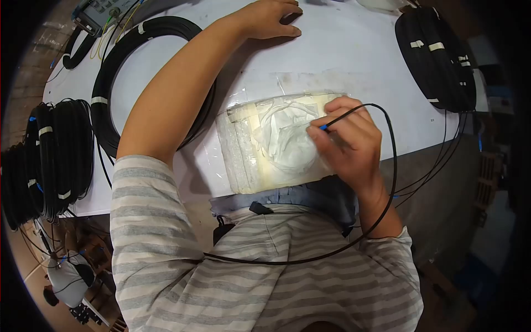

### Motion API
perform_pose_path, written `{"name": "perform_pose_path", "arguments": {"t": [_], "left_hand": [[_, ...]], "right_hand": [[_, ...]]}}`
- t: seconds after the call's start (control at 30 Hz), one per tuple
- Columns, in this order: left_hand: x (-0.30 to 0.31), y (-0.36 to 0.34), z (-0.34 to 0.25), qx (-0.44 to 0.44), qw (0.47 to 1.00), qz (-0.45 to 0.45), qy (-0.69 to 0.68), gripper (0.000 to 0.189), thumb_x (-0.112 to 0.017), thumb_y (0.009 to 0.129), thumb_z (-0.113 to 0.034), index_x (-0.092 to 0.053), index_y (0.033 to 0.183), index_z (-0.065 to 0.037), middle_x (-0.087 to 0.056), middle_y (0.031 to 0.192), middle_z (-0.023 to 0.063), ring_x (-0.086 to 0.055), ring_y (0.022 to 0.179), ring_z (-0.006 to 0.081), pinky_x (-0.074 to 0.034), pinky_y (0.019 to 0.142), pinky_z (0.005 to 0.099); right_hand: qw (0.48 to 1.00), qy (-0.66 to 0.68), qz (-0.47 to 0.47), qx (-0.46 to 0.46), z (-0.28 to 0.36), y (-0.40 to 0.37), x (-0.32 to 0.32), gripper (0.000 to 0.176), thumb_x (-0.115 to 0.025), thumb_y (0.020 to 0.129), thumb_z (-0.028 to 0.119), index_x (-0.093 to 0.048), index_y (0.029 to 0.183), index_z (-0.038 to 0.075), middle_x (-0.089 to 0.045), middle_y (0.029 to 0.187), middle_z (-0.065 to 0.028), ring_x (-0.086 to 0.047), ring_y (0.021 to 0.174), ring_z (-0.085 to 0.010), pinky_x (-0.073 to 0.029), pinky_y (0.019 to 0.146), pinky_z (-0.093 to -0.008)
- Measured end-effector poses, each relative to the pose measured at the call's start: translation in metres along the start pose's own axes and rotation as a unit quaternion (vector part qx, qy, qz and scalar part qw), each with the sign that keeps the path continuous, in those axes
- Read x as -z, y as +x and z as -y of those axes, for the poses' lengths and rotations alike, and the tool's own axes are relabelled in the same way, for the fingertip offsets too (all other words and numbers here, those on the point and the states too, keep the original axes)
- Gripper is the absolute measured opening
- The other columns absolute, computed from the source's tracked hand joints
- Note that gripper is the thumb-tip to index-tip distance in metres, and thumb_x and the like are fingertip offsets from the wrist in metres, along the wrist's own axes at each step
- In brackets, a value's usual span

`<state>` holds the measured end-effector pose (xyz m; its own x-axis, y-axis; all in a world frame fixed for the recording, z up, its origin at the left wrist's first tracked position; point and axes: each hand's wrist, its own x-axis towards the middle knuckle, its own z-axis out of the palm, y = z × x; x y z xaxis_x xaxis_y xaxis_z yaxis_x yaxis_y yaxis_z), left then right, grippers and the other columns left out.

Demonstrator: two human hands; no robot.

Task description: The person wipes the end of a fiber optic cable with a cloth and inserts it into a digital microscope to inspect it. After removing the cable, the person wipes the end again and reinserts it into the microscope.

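pinching blue-tipped cable point(394, 157), right fingers point(338, 123) by white cloth point(285, 141), left hand point(272, 20) outstretched

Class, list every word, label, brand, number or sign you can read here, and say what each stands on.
None can be read.
Grey device, top left: any panel markings are too small and blurred.
Pale tape bands on the black coils: no legible writing.
Black cable and its blue tip, in the right hand: no legible writing.
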<state>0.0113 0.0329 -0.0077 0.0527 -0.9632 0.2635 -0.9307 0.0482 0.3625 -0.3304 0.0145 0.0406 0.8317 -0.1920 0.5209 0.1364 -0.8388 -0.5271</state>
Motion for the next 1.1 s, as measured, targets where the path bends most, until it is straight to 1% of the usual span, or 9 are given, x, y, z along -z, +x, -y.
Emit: {"name": "perform_pose_path", "arguments": {"t": [0.1,0.3,0.43,0.57,0.67,0.77,0.9,1.03,1.1], "left_hand": [[-0.003,0.0,0.002,0.0,1.0,-0.003,0.005,0.068,-0.076,0.088,-0.041,-0.067,0.136,0.007,-0.061,0.148,0.0307,-0.06,0.136,0.0447,-0.047,0.118,0.0453],[-0.001,0.0,0.001,0.009,1.0,0.001,0.015,0.07,-0.076,0.089,-0.043,-0.066,0.138,0.006,-0.06,0.15,0.0307,-0.059,0.138,0.0442,-0.046,0.119,0.0455],[-0.003,0.0,0.0,0.014,1.0,0.0,0.015,0.07,-0.076,0.089,-0.043,-0.066,0.138,0.006,-0.059,0.15,0.0305,-0.058,0.138,0.0443,-0.046,0.119,0.0455],[-0.002,0.0,-0.001,0.016,1.0,-0.001,0.014,0.07,-0.076,0.089,-0.043,-0.066,0.138,0.006,-0.059,0.15,0.0301,-0.058,0.138,0.0444,-0.046,0.119,0.0456],[-0.003,0.0,0.002,0.003,1.0,-0.005,0.014,0.07,-0.076,0.089,-0.043,-0.066,0.139,0.006,-0.059,0.151,0.03,-0.058,0.138,0.0446,-0.046,0.118,0.0455],[-0.001,0.0,0.0,0.013,1.0,0.001,0.012,0.071,-0.076,0.089,-0.043,-0.066,0.139,0.006,-0.059,0.151,0.03,-0.058,0.138,0.0447,-0.046,0.118,0.0456],[-0.004,0.0,0.002,0.007,1.0,-0.003,0.016,0.07,-0.076,0.088,-0.043,-0.066,0.138,0.006,-0.06,0.15,0.03,-0.059,0.137,0.0446,-0.047,0.118,0.0454],[-0.004,0.002,0.002,0.007,1.0,-0.004,0.011,0.069,-0.075,0.088,-0.043,-0.066,0.136,0.006,-0.061,0.148,0.0297,-0.06,0.135,0.0444,-0.047,0.117,0.0452],[-0.003,0.001,0.0,0.011,1.0,0.003,0.005,0.069,-0.075,0.088,-0.043,-0.067,0.136,0.006,-0.061,0.147,0.0295,-0.061,0.135,0.0444,-0.048,0.116,0.0452]], "right_hand": [[1.0,-0.013,0.0,-0.011,0.0,-0.002,-0.001,0.011,-0.087,0.083,0.011,-0.079,0.087,0.004,-0.072,0.078,-0.0071,-0.071,0.096,-0.0294,-0.055,0.088,-0.0406],[1.0,0.017,0.003,0.001,-0.001,-0.002,-0.005,0.011,-0.087,0.083,0.011,-0.08,0.088,0.004,-0.07,0.076,-0.0067,-0.07,0.095,-0.0295,-0.055,0.086,-0.0405],[1.0,-0.015,-0.007,0.007,-0.002,-0.002,-0.005,0.012,-0.088,0.082,0.011,-0.079,0.087,0.004,-0.07,0.077,-0.0071,-0.07,0.093,-0.0297,-0.055,0.085,-0.0402],[1.0,0.025,-0.001,0.015,0.003,-0.002,-0.009,0.01,-0.087,0.081,0.009,-0.079,0.086,0.005,-0.068,0.075,-0.0066,-0.069,0.091,-0.0279,-0.054,0.086,-0.0399],[1.0,-0.01,-0.008,0.014,0.0,0.001,-0.003,0.01,-0.087,0.081,0.008,-0.079,0.085,0.004,-0.068,0.075,-0.0065,-0.07,0.091,-0.0281,-0.054,0.086,-0.0405],[0.999,-0.029,-0.002,0.019,-0.001,0.001,-0.004,0.01,-0.087,0.08,0.008,-0.078,0.084,0.004,-0.068,0.075,-0.0065,-0.07,0.091,-0.0285,-0.054,0.087,-0.0413],[0.999,0.001,0.007,0.035,0.007,0.003,-0.008,0.011,-0.087,0.08,0.009,-0.077,0.083,0.004,-0.068,0.076,-0.0066,-0.069,0.09,-0.0281,-0.054,0.087,-0.0414],[1.0,-0.02,-0.002,0.014,0.002,0.005,0.0,0.011,-0.087,0.081,0.01,-0.077,0.083,0.004,-0.068,0.076,-0.0071,-0.069,0.09,-0.0282,-0.054,0.086,-0.0411],[0.999,-0.032,0.003,0.021,0.002,0.005,0.0,0.011,-0.086,0.082,0.01,-0.077,0.083,0.004,-0.068,0.076,-0.0069,-0.069,0.09,-0.028,-0.054,0.087,-0.0403]]}}
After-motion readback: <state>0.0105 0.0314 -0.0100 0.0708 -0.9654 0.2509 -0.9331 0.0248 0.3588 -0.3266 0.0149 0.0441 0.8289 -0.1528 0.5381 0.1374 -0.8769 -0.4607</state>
